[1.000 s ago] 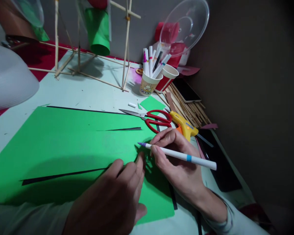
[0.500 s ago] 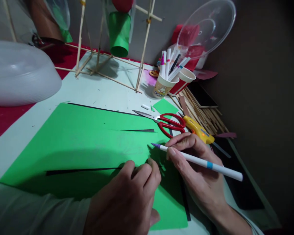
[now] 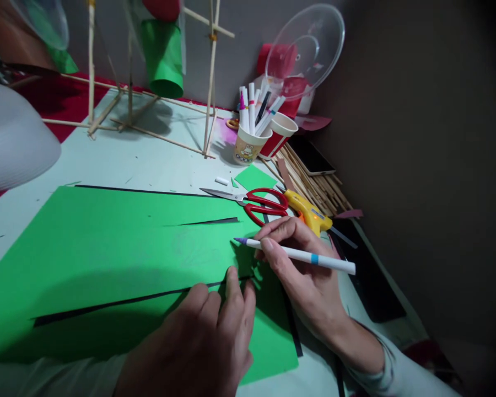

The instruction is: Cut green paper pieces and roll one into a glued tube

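1. Large green rectangular paper sheet (image 3: pixel 116 242): flat on the pale tabletop (image 3: pixel 149 165), directly below both hands. Long thin black line (image 3: pixel 107 305) runs across it; strip or slit, view's too poor to say.
2. Left hand (image 3: pixel 194 336): palm down, fingers bent and fairly close together, tips on the sheet at the line's right end. Underside hidden, so can't tell if anything is pinched.
3. Right hand (image 3: pixel 303 275): pen grip on a slim white plastic marker (image 3: pixel 301 255), blue band, purple tip. Tip points left, over the sheet beyond the line.
4. Step in hand, as judged: sheet steadied, marker poised. Any stroke from here calls for firm left fingertips and a light, controlled tip.
5. Near right hand: red-handled metal scissors (image 3: pixel 242 199) overlapping the sheet's far edge; yellow plastic glue gun (image 3: pixel 310 212) just beyond.
6. Farther back: printed paper cup (image 3: pixel 246 153) of markers.
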Motion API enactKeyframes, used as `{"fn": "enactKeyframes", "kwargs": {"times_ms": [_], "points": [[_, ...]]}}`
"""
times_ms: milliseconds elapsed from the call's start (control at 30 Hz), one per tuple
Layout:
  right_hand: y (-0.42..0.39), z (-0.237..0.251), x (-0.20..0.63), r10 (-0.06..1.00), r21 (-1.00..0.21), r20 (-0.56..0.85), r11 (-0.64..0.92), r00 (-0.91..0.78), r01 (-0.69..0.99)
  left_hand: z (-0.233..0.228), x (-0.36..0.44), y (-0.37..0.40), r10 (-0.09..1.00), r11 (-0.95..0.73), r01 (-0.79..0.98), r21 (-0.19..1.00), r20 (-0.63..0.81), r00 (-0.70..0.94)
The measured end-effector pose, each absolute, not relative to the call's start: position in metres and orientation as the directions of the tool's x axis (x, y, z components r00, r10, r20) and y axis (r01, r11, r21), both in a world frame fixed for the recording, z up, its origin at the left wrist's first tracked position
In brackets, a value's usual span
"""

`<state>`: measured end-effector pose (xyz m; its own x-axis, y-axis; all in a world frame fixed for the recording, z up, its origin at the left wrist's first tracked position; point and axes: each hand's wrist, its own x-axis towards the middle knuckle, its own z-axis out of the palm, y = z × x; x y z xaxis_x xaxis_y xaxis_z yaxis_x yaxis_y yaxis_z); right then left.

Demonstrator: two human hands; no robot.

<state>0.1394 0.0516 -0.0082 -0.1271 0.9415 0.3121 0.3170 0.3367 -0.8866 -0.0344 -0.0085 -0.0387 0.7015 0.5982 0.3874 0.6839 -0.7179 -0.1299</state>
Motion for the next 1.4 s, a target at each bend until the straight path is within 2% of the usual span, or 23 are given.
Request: {"fn": "enactKeyframes", "kwargs": {"times_ms": [200,433,1133,1400], "points": [[0.052,-0.009,0.139,0.931,-0.862,0.354,0.361,-0.087,0.357,-0.045,-0.035,-0.005,0.548,-0.719,0.668,-0.191,0.436,0.714],[0.053,-0.016,0.140,0.940,-0.883,0.312,0.339,-0.135,0.324,-0.047,-0.036,-0.006,0.534,-0.718,0.665,-0.206,0.449,0.716],[0.053,-0.022,0.140,0.930,-0.886,0.313,0.359,-0.193,0.294,-0.044,-0.033,-0.004,0.507,-0.723,0.656,-0.217,0.479,0.717],[0.054,-0.022,0.140,0.933,-0.887,0.296,0.348,-0.205,0.302,-0.044,-0.030,-0.003,0.522,-0.726,0.654,-0.212,0.450,0.725]]}}
